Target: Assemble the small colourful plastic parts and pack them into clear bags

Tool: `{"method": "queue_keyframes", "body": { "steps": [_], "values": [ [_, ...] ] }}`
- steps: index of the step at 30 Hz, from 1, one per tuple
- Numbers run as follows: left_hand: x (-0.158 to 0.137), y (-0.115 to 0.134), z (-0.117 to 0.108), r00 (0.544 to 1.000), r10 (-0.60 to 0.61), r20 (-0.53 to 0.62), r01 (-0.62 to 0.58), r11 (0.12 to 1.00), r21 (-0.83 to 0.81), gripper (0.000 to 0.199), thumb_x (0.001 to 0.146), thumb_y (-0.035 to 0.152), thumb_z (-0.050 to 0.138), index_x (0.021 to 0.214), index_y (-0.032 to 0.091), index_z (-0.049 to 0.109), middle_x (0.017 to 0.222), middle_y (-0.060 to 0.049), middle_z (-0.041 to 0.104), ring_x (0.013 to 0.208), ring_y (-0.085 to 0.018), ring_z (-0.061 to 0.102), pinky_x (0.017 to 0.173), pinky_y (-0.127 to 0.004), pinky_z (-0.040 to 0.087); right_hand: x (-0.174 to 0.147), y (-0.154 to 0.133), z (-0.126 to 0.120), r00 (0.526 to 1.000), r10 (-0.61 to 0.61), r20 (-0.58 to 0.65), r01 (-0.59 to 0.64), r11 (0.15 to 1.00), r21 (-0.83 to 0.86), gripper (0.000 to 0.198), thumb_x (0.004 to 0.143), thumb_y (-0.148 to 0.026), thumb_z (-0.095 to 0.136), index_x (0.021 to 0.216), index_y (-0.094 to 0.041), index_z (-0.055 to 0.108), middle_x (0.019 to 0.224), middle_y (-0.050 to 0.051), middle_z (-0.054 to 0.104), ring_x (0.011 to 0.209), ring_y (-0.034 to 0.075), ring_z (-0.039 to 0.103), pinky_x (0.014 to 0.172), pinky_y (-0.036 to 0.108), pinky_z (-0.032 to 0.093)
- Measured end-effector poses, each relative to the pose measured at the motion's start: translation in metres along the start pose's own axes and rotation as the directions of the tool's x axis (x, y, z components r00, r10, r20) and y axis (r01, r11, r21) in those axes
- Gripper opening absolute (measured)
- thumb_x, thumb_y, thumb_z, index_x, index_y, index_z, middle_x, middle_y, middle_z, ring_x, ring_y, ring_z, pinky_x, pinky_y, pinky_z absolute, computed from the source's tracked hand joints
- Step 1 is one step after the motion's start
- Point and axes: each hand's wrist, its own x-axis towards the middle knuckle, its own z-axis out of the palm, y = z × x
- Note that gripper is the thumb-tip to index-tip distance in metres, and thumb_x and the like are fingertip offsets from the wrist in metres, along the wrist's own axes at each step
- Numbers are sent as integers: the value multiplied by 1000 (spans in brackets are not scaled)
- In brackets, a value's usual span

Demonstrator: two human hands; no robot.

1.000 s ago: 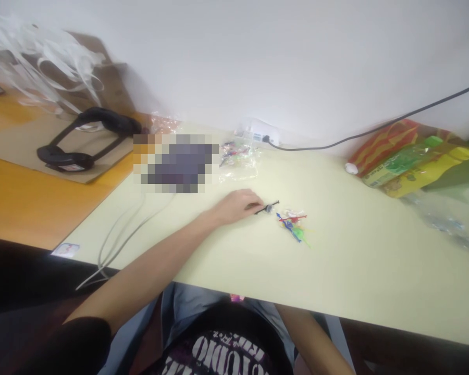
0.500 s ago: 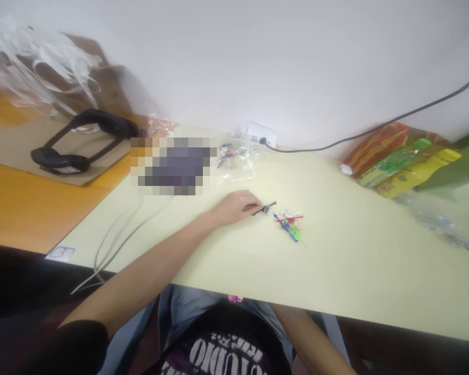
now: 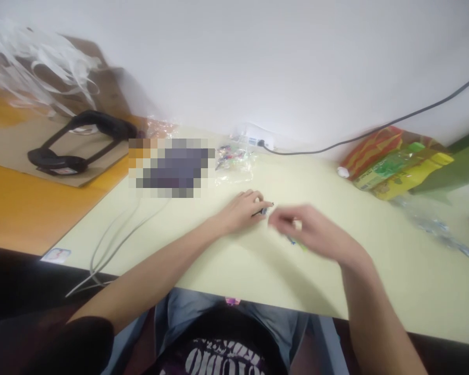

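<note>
Pinching a thin black stick at its near end, our left hand rests on the pale surface, the stick's tip poking out toward the right. Our right hand hovers just beside it, blurred, fingers loosely curled with thumb and forefinger near each other; we cannot tell whether it grips anything. It covers most of the small coloured pieces, only a blue-green bit showing under the palm. We judge the step as a joining or hand-over at the stick; the next move would call for a fine pinch and steady alignment of the tip, since the parts are tiny. Room: open surface in front of and to the right of the hands, near edge well apart from them. Behind, a clear bag and power strip sit near; snack bags well apart at right; white cables trail off the left edge; headphones far left.
</note>
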Motion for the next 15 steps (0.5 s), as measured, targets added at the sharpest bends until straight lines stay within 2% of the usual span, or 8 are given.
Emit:
{"method": "queue_keyframes", "body": {
  "steps": [2,5,8,11,15],
  "values": [
    [1,1,2,1000,28,-3,-27,1000,12,27,99,30,62,124,24,69,116,-10,65,108,-24,60,95,-38,47,22,22,6,996,-3,-84,-15,976,-218,38,107,-37,45,83,-20,70,74,7,66,77,22,55,72,36,34],
    [-4,-4,0,996,80,-31,-81,996,-42,21,99,27,62,118,23,70,113,-8,67,106,-22,61,96,-37,48,39,48,27,992,-96,-82,45,877,-478,27,106,-29,47,98,-19,72,87,11,71,91,26,54,80,40,31],
    [-9,-11,-10,987,123,-100,-132,988,-79,20,101,21,57,114,25,72,114,-8,68,107,-21,62,96,-38,49,36,54,49,988,-153,-36,114,854,-508,26,107,-31,47,108,-21,71,98,10,74,98,26,52,84,40,28],
    [-10,-14,-20,971,83,-226,-112,987,-116,23,104,22,51,108,24,73,108,-8,69,103,-20,63,92,-37,52,29,44,61,988,-152,-18,127,878,-461,28,108,-31,45,103,-21,71,92,9,73,94,25,53,82,39,28],
    [-10,-11,-24,951,30,-308,-97,974,-206,22,105,26,51,104,23,73,104,-8,70,100,-19,65,91,-35,53,31,32,67,988,-142,-63,107,913,-394,28,108,-28,45,96,-19,69,84,7,72,88,22,55,80,37,28]
  ]
}}
